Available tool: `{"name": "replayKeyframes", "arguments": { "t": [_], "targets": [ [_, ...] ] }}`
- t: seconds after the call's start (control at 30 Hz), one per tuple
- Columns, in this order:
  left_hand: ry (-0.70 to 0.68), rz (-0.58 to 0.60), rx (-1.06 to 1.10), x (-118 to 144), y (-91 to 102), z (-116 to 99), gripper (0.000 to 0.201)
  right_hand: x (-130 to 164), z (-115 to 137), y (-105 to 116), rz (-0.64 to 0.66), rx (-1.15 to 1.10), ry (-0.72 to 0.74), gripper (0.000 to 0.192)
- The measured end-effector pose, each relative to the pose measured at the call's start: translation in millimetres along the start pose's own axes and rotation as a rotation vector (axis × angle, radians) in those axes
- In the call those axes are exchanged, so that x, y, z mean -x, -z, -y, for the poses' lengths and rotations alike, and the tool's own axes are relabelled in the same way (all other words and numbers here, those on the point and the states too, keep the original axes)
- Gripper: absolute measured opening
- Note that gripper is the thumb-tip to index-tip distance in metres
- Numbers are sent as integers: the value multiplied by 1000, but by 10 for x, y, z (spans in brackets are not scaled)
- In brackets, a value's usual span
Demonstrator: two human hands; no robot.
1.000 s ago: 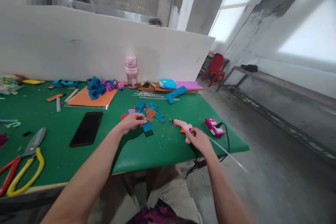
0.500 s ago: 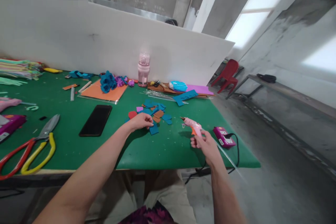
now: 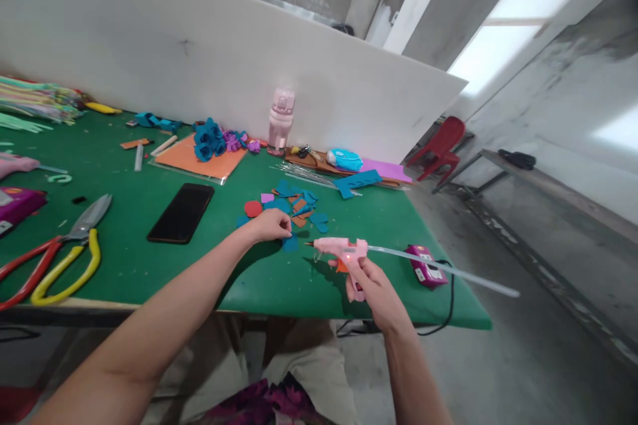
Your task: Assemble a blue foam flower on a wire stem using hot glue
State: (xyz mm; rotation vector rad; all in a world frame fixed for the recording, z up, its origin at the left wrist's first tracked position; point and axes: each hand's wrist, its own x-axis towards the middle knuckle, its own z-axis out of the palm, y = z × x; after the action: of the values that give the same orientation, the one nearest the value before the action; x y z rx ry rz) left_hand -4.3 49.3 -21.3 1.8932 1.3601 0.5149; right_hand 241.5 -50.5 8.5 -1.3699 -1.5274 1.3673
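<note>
Glue gun lifted, nozzle swung toward the blue piece

Glue gun now up off the table, gripped by right hand, fingers clamped round the pink handle; a second ago lay lower and further right, next to the magenta box. Nozzle now level, aimed left at blue felt piece, close but not touching. Clear glue stick trailing out the back, past the table edge. Left hand unmoved, fingers together, pinning that same piece flat. Reads as lined up for gluing, none laid yet.

Green table cluttered: pile of cut felt shapes just behind the left hand, black phone to its left, shears with red and yellow handles near the front edge, orange sheet with blue rosettes, pink bottle against a white board. Bare concrete room beyond, red chair, bright windows right.
</note>
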Motion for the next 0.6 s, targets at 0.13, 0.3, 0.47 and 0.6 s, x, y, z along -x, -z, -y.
{"name": "replayKeyframes", "arguments": {
  "t": [0.13,0.3,0.47,0.6],
  "targets": [
    [8,19,-19,6,-1,-24,8,-12,118,-84,14,175,57,41],
    [23,28,14,-1,-18,-6,8,-93,112,-152,-1,315,100,40],
    [29,15,46,-4,-30,1,7,-143,107,-181,17,418,155,36],
    [27,14,48,-8,-29,1,6,-172,114,-197,40,479,190,34]
  ]
}}
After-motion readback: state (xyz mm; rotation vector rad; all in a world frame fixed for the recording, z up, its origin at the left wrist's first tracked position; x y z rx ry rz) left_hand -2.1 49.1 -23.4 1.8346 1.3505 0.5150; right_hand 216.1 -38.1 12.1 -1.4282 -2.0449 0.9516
